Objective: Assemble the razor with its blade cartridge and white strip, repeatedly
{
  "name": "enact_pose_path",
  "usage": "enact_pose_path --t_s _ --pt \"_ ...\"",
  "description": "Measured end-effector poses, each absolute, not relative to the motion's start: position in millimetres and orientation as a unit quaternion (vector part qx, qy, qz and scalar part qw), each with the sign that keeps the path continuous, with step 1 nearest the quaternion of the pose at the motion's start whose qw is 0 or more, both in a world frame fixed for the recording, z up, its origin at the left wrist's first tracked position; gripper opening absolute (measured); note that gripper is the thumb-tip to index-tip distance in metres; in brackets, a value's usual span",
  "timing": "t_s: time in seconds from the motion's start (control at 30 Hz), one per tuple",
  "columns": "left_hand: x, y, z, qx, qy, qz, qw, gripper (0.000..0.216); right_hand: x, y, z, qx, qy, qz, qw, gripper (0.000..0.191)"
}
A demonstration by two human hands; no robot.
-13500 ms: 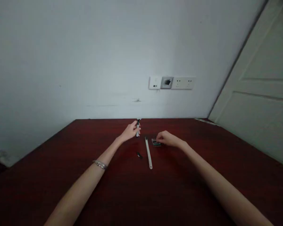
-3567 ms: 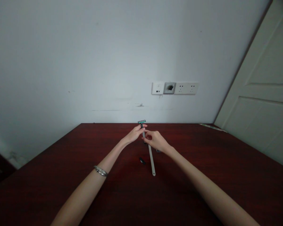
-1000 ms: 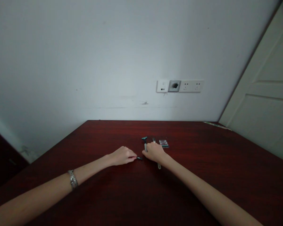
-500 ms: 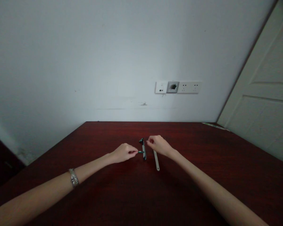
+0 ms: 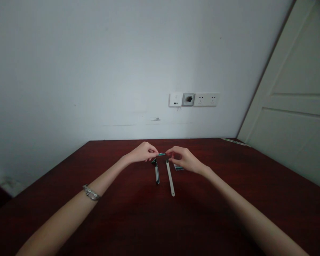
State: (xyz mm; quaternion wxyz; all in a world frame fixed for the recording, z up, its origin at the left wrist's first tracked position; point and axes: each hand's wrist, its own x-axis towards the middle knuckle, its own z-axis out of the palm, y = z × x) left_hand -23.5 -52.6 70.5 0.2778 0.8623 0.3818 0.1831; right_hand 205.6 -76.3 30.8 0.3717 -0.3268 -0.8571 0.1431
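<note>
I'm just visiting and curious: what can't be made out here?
All in the head view:
Flat case: partly hidden by the right hand's grip.
Small green strip: left end hidden by the left hand's grip; any markings too small to read.
Panelled door: cut off by the right edge.

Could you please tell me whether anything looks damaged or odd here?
Yes, dark scuff marks mar the plain white wall above the table, left of the sockets. The razor and pale stick show no obvious damage.
</note>
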Motion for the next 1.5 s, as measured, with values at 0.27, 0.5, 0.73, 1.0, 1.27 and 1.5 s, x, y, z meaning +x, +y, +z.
enact_pose_path --t_s 0.27,0.5,0.73,1.0,1.27,1.5 --pt "-17.0 -36.8 66.2 0.847 0.383 0.182 0.320 0.026 203.2 -85.4 36.4 -0.405 -0.854 -0.002 0.327 0.029" --pt "-14.8 -29.8 52.0 0.842 0.374 0.158 0.355 0.022 200.6 -81.3 25.0 -0.413 -0.864 -0.097 0.271 0.025" --pt "-13.5 -32.3 53.8 0.843 0.360 0.150 0.370 0.022 199.0 -84.7 26.6 -0.402 -0.876 -0.127 0.234 0.027" --pt "-11.8 -33.0 53.7 0.842 0.358 0.152 0.374 0.025 201.4 -85.9 29.4 -0.388 -0.883 -0.125 0.232 0.030" --pt "-25.2 -19.9 50.3 0.813 0.401 0.222 0.360 0.038 237.1 -70.2 27.6 -0.458 -0.856 -0.045 0.235 0.021" --pt "-39.9 -4.5 41.5 0.781 0.442 0.244 0.366 0.036 266.3 -56.8 20.5 -0.490 -0.865 0.037 0.099 0.013"
